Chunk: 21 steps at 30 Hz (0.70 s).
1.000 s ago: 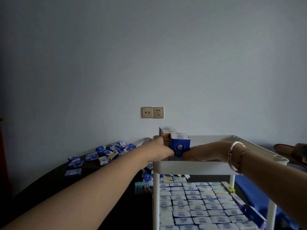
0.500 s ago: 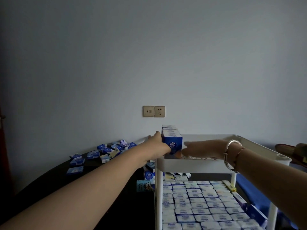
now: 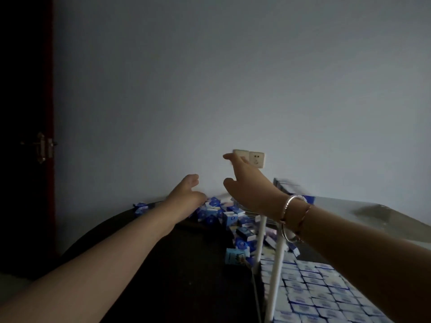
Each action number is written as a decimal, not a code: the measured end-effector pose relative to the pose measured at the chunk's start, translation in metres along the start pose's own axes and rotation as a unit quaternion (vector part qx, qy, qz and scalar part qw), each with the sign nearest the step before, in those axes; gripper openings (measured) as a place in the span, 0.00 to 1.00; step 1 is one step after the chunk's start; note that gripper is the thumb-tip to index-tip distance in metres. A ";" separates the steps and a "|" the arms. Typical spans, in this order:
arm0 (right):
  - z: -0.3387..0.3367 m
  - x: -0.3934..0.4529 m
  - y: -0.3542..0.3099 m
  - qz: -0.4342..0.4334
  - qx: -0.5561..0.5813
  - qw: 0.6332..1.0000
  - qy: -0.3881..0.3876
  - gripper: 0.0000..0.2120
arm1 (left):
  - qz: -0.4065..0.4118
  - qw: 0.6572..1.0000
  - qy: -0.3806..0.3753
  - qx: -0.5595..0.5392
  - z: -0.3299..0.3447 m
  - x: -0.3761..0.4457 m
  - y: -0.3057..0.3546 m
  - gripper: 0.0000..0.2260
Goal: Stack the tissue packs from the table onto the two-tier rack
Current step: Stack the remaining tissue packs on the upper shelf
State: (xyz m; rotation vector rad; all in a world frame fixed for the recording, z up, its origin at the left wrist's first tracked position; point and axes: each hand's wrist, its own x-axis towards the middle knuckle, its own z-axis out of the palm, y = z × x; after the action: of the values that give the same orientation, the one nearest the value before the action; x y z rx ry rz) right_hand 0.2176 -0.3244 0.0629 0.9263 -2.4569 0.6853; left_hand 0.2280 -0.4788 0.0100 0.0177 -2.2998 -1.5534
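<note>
Both of my hands hover empty over the dark round table [image 3: 163, 264]. My left hand [image 3: 186, 194] reaches out with relaxed fingers just above a heap of blue and white tissue packs [image 3: 224, 213] at the table's far side. My right hand [image 3: 247, 187] is raised with spread fingers left of the white two-tier rack [image 3: 277, 264]. A blurred stack of blue packs [image 3: 291, 191] stands on the rack's upper tier at its near left corner. The lower tier [image 3: 314, 292] is covered with rows of packs lying flat.
A wall socket plate [image 3: 255, 158] is on the grey wall behind my right hand. A dark door with a metal handle [image 3: 42, 146] stands at the far left. More loose packs [image 3: 242, 241] lie between the table and the rack's white legs.
Both hands let go of the stack on the upper tier and moved left toward the table's heap. The view swung left, bringing the door into sight.
</note>
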 end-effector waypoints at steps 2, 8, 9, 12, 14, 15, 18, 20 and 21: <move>0.043 0.013 -0.014 0.014 0.018 0.999 -0.042 0.28 | -0.037 0.999 0.027 0.006 -0.021 -0.002 -0.035 0.27; 0.179 0.036 0.013 0.099 -0.012 0.981 -0.168 0.22 | -0.150 0.986 0.036 0.070 -0.063 0.001 -0.148 0.26; 0.197 0.041 0.023 0.110 -0.018 0.977 -0.181 0.21 | -0.168 0.982 0.037 0.083 -0.066 0.006 -0.164 0.26; 0.246 0.063 0.054 0.139 -0.027 0.970 -0.198 0.22 | -0.206 0.969 0.051 0.123 -0.068 0.030 -0.205 0.27; 0.278 0.084 0.073 0.144 -0.030 0.970 -0.195 0.26 | -0.213 0.963 0.058 0.156 -0.069 0.055 -0.229 0.28; 0.292 0.094 0.082 0.143 -0.033 0.970 -0.192 0.28 | -0.210 0.960 0.062 0.173 -0.068 0.070 -0.239 0.29; 0.335 0.125 0.112 0.115 -0.059 0.975 -0.183 0.30 | -0.179 0.953 0.072 0.232 -0.065 0.120 -0.270 0.31; 0.360 0.147 0.134 0.092 -0.082 0.977 -0.173 0.29 | -0.156 0.948 0.077 0.268 -0.062 0.154 -0.291 0.33; 0.372 0.159 0.145 0.083 -0.092 0.979 -0.164 0.29 | -0.148 0.944 0.076 0.285 -0.061 0.170 -0.303 0.34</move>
State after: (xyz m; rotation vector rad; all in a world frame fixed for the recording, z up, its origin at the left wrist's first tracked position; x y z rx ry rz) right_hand -0.0707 -0.5214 -0.1873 0.8227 -2.8572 0.3687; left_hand 0.0298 -0.6886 -0.1932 0.6335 -2.6183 -0.9005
